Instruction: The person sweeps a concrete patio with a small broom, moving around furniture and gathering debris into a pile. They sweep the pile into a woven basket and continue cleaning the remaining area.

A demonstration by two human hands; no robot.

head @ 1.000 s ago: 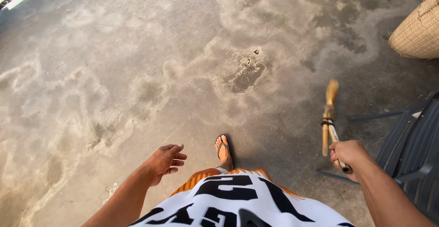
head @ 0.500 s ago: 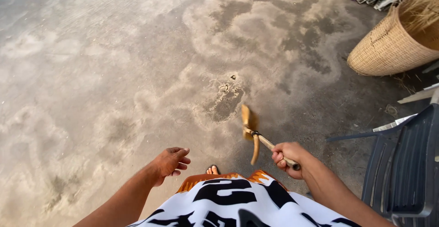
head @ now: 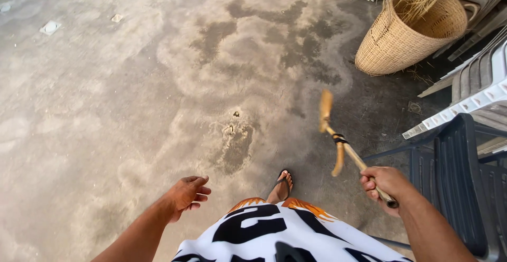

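Right hand (head: 384,184) is wrapped tight around the bottom end of a thin wooden-handled tool with curved yellowish blades bound on by a dark band (head: 338,138). It looks like a little hand broom or rake, but the head is motion-blurred so I can't say which. The tool sticks up and away from the hand and seems to hang over the stained grey concrete floor (head: 132,98), off to the right of the foot in a black flip-flop (head: 281,185). Left hand (head: 186,192) is loose and half open with nothing in it, hanging out to the side above bare floor.

If it's me, I'd say the work is sweeping or scraping across that patchy concrete, and to do it well you'd want the head low and flat so the blades actually drag the dust, not just wave over it. Holding that far back gives reach but less control, so short strokes are probably better.

Also watch the right side: a dark blue plastic chair (head: 465,183) sits just beside the working arm, with a woven straw-coloured basket holding dry stalks (head: 409,35) further out.
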